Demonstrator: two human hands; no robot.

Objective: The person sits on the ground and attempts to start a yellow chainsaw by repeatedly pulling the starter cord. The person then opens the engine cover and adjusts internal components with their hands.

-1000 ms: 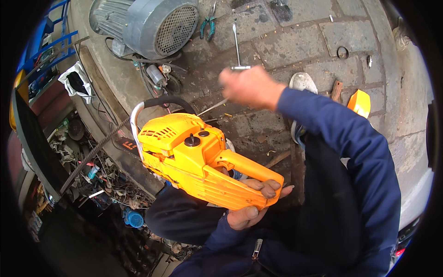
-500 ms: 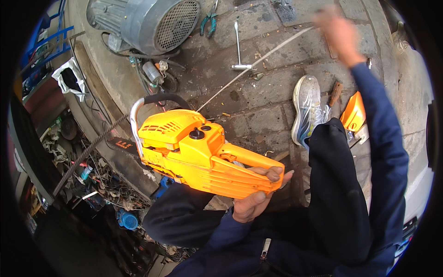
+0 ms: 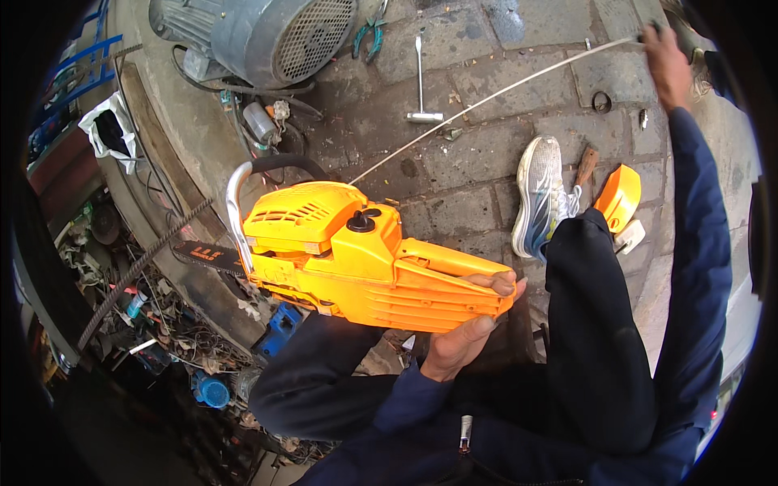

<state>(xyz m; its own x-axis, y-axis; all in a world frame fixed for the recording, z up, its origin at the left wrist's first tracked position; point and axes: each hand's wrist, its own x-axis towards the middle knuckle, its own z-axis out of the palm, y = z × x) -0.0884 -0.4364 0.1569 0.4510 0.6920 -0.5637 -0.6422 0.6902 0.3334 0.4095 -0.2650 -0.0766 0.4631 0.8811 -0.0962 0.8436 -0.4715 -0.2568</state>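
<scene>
An orange chainsaw point(image 3: 324, 259) hangs over my lap, its dark guide bar point(image 3: 209, 255) pointing left. My left hand point(image 3: 463, 336) wraps round its rear handle, thumb below and fingers through the grip opening. From the far side of the saw a pale starter cord point(image 3: 486, 99) runs taut up to the far right. At its end my right hand point(image 3: 668, 69) is closed on a small dark pull handle, mostly hidden by the fingers. A black cap point(image 3: 361, 221) sits on the saw's upper body.
A grey electric motor point(image 3: 279, 40) stands at the far left, beside teal-handled pliers point(image 3: 369, 40). A T-shaped wrench point(image 3: 421, 89) lies on the paving under the cord. By my shoe point(image 3: 539, 194) are a wooden-handled tool point(image 3: 587, 164) and an orange cover point(image 3: 620, 197). Scrap clutters the left.
My right hand has moved farther out to the right, drawing a longer stretch of cord from the saw. The saw's rear end has shifted slightly right and up with my left hand.
</scene>
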